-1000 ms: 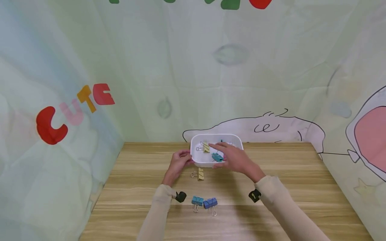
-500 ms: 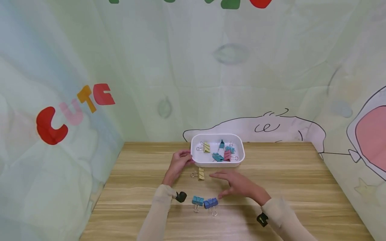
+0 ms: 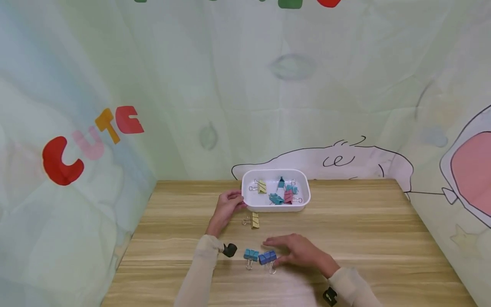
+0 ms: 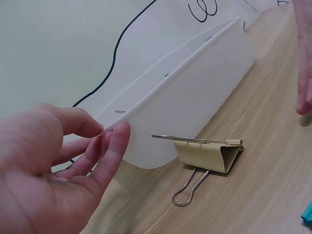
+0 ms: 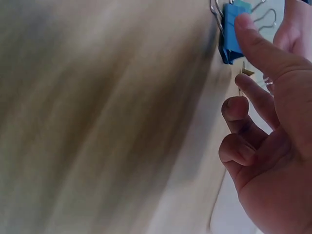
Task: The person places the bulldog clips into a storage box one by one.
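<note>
My head camera looked forward and down from well back, with the white tray (image 3: 303,204) at 12 o'clock. My left wrist camera sat close beside the tray (image 4: 195,97), facing its outer wall and the yellow clip (image 4: 209,153). My right wrist camera, very near, blurred, shared the blue clip (image 5: 230,34) with the head view (image 3: 267,257).

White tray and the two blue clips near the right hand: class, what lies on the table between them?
One yellow binder clip lies between the white tray and the blue clips; the head view shows it.
</note>
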A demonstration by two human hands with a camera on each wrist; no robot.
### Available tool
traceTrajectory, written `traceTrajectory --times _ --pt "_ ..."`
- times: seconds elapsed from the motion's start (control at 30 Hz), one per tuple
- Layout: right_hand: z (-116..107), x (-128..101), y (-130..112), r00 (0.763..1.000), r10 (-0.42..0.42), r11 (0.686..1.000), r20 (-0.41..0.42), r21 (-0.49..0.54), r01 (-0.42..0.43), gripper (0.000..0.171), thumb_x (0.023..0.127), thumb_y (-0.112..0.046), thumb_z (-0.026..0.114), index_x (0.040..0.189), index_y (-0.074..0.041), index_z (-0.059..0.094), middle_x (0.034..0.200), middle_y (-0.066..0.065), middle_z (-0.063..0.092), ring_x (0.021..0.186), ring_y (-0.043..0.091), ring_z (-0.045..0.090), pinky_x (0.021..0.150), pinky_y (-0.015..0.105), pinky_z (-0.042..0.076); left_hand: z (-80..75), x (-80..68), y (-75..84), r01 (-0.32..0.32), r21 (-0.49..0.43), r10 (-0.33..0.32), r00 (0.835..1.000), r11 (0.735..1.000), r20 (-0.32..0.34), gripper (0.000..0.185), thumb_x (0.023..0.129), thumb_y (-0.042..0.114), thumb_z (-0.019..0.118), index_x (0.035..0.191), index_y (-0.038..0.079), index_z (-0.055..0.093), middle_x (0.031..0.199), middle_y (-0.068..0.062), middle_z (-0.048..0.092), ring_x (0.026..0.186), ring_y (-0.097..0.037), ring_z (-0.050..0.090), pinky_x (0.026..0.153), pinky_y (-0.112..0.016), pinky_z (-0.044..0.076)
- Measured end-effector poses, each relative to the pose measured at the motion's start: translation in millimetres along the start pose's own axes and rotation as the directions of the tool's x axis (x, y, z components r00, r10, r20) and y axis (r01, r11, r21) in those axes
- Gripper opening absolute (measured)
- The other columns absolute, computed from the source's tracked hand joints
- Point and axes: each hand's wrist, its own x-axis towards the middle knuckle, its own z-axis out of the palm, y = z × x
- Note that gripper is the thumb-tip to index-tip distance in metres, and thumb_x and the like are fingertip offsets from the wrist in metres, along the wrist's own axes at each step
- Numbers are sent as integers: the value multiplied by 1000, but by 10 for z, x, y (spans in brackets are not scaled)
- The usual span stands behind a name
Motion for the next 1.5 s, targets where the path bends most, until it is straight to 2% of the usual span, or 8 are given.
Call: traceTrajectory --times 0.17,0.4,0.63,0.83,1.03,1.3,1.4,1.5 --pt "72 -16 0 1000 -9 998 6 -54 9 48 95 -35 75 140 -21 67 145 2 62 127 23 62 108 47 53 2 -4 0 -4 -5 4 1000 1000 -6 37 100 -7 57 135 -18 51 128 -39 54 97 -33 69 99 -47 59" --pt "140 -51 8 999 1 994 -38 -108 -5 34 98 -30 73 131 -22 73 142 -1 64 120 24 67 99 45 59 8 -8 9 6 -5 -6 1000 1000 -6 38 100 -7 57 136 -18 51 129 -39 54 98 -34 69 96 -44 61" --pt "193 -40 37 994 -64 988 -89 -146 51 28 96 -23 75 123 -17 77 126 -3 73 110 16 71 94 34 62 11 -11 20 -1 -17 1 1000 1000 -9 37 100 -8 57 134 -20 50 128 -40 54 94 -31 69 96 -46 61" --pt "195 -22 42 985 -125 989 -122 -91 114 20 92 -16 79 112 -17 79 112 -7 76 99 5 70 87 24 61 21 -19 34 -8 -13 8 1000 1000 -12 37 100 -7 57 134 -20 50 126 -40 55 93 -31 70 95 -46 62" --pt "203 -27 37 981 -129 992 -148 -5 130 15 92 -16 80 107 -19 80 104 -13 76 88 -5 66 78 15 58 13 -9 19 -3 -22 3 1000 1000 -9 37 100 -8 57 134 -20 50 126 -39 55 93 -29 70 94 -43 62" --pt "95 -11 59 967 -125 988 -221 64 143 13 92 -14 80 102 -21 81 101 -16 76 85 -5 67 76 17 60 20 -19 12 -4 -24 4 1000 1000 -13 36 100 -9 56 134 -20 50 124 -38 56 91 -27 70 96 -44 62" --pt "-13 21 52 970 -98 992 -223 60 114 14 91 -12 80 103 -20 81 103 -13 76 78 -4 65 65 16 57 17 -4 5 0 -29 0 1000 1000 -15 37 100 -9 56 134 -20 50 125 -38 56 91 -27 70 95 -43 62" --pt "-117 59 55 971 -81 995 -224 39 92 15 91 -11 80 103 -20 81 103 -12 77 67 -1 58 52 14 49 16 0 4 2 -29 -2 1000 1000 -15 37 100 -9 57 134 -20 51 126 -38 55 92 -27 70 94 -42 62"
